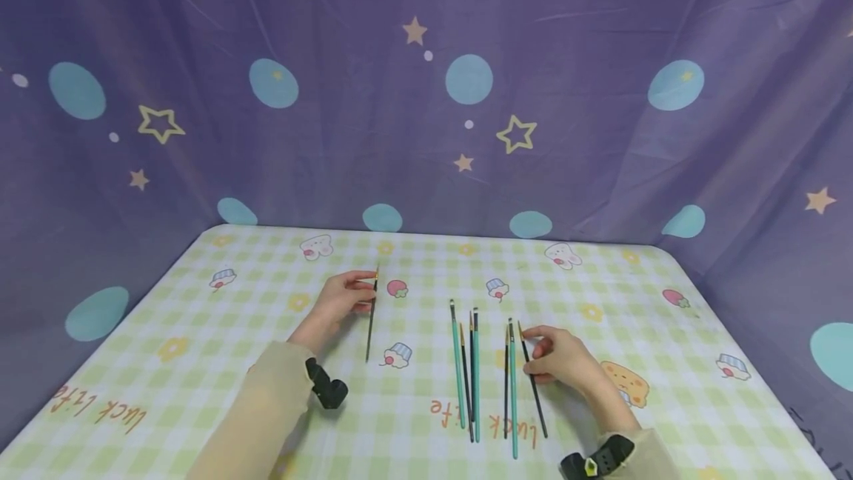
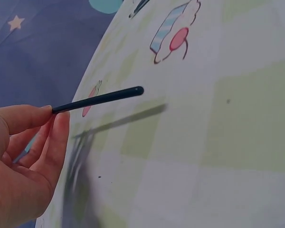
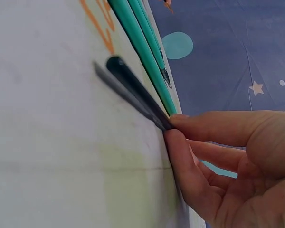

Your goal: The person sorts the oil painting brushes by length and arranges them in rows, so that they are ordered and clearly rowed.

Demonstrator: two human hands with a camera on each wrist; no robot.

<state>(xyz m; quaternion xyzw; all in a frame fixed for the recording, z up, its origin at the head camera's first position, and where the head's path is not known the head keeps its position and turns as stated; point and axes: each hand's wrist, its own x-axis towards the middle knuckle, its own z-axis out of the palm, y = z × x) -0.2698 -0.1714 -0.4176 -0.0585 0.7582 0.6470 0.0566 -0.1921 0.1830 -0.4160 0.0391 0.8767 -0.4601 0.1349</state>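
My left hand (image 1: 340,304) pinches a thin dark paintbrush (image 1: 371,321) between thumb and fingers, bristles toward the far side. In the left wrist view its dark handle (image 2: 104,98) hangs above the cloth, its shadow apart from it. On the right, my right hand (image 1: 560,358) pinches another dark paintbrush (image 1: 534,391). That handle (image 3: 135,88) lies low over the cloth in the right wrist view, close to its shadow. Just left of this hand is a teal paintbrush (image 1: 513,391) with a dark one (image 1: 506,398) beside it. Farther left lie several more teal and dark brushes (image 1: 476,384).
A green-and-white checked cloth (image 1: 253,302) with printed cupcakes, flowers and bunnies covers the table. Behind and at both sides hangs a purple curtain (image 1: 373,132) with stars and blue spots. Both wrists carry black straps with small devices (image 1: 328,389).
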